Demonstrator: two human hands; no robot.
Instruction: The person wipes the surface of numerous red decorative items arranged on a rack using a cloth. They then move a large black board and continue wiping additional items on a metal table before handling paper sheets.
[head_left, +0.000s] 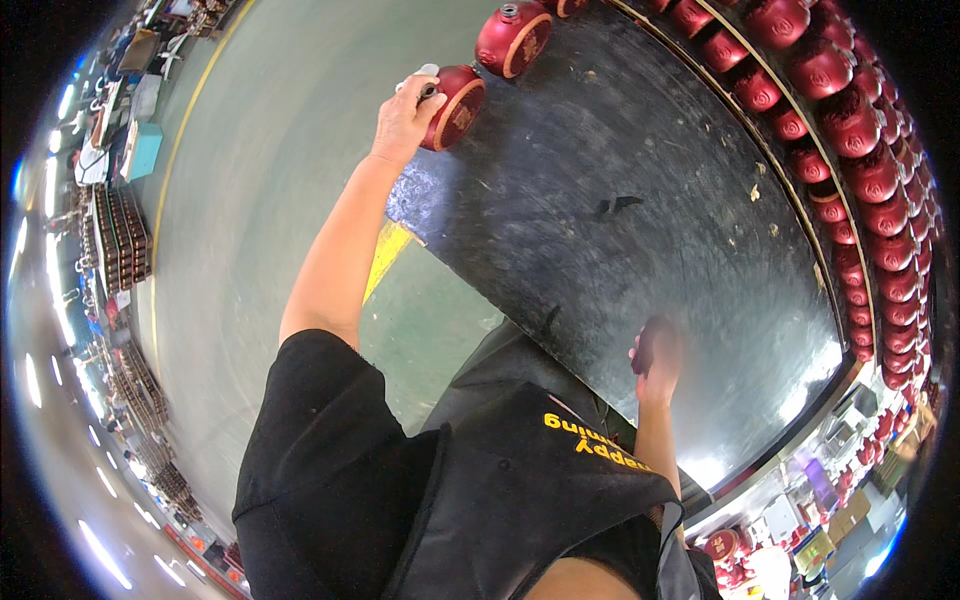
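My left hand (pixel 402 118) is stretched out to the far left corner of the black tabletop, its fingers closed round the neck of a round red jar (pixel 455 110). The jar lies tilted, its flat tan-rimmed face with a gold emblem turned toward the table. Something whitish shows by the fingertips, too small to name. Nearer to my body, my right hand (pixel 660 372) hovers at the table's front part, blurred by motion. It grips a dark reddish-brown object (pixel 655 345) whose kind I cannot make out. Just beyond the left hand's jar sits another red jar (pixel 512 40).
The black table (pixel 600 250) carries a few pale scraps and a small dark scrap (pixel 622 203). Rows of red jars (pixel 860 180) stand on racks along the right. Green floor (pixel 250 180) with a yellow line lies to the left, with stacked brown goods (pixel 120 235) farther off.
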